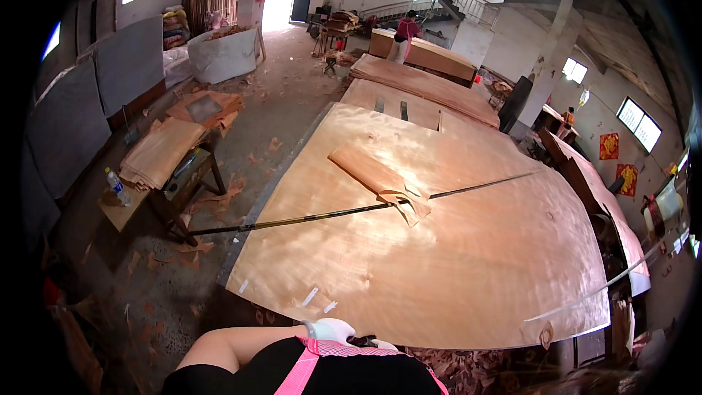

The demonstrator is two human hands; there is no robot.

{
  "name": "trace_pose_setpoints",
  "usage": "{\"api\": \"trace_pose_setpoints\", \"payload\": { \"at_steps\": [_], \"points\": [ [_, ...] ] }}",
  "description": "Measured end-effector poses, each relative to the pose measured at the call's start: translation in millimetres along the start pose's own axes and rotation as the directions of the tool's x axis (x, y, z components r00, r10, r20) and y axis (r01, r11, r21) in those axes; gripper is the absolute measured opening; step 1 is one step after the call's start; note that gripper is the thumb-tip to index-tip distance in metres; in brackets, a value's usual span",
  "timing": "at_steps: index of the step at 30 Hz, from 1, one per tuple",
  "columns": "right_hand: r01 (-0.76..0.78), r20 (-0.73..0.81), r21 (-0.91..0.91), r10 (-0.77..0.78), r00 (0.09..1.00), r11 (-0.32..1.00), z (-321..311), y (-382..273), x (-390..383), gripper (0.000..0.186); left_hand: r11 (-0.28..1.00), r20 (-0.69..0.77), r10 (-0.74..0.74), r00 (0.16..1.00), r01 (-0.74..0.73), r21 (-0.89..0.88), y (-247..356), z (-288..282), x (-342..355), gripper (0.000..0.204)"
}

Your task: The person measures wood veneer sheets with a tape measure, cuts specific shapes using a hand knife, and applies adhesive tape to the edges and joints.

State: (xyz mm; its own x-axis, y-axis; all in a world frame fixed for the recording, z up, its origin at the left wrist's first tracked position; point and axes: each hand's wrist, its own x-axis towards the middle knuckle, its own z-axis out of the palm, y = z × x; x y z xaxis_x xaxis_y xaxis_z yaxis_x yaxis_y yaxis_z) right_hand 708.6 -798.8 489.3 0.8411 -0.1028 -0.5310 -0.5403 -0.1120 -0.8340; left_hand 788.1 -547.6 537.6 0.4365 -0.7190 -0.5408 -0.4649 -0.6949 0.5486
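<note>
The left hand (330,330), in a white glove, sits at the near edge of the big veneer sheet (453,263), close against the person's body. Its fingers look curled, but whether they pinch anything I cannot tell. The right hand is not clearly in view; only a bit of white shows just right of the left one.

The sheet covers the surface and spreads far and right from the hand. Across its middle lies a long thin rod (307,217), its long axis running left to right, well apart from the hand. A loose veneer strip (376,179) lies over the rod, farther off. Small tape pieces (311,296) sit near the hand.
</note>
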Motion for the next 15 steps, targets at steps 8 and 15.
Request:
{"api": "trace_pose_setpoints", "payload": {
  "at_steps": [8,15],
  "points": [
    [-0.011,-0.043,0.022,0.012,0.999,1.000,-13.7,9.4,-9.7,0.036,0.980,-0.129,-0.141,0.982,0.156,0.120,-15.6,16.6,-11.7,0.046],
    [-0.026,-0.032,0.006,0.027,0.999,1.000,-14.4,15.2,-23.0,0.036,0.959,-0.161,-0.274,0.948,0.281,0.023,-96.1,74.0,-60.4,0.038]
  ]
}}
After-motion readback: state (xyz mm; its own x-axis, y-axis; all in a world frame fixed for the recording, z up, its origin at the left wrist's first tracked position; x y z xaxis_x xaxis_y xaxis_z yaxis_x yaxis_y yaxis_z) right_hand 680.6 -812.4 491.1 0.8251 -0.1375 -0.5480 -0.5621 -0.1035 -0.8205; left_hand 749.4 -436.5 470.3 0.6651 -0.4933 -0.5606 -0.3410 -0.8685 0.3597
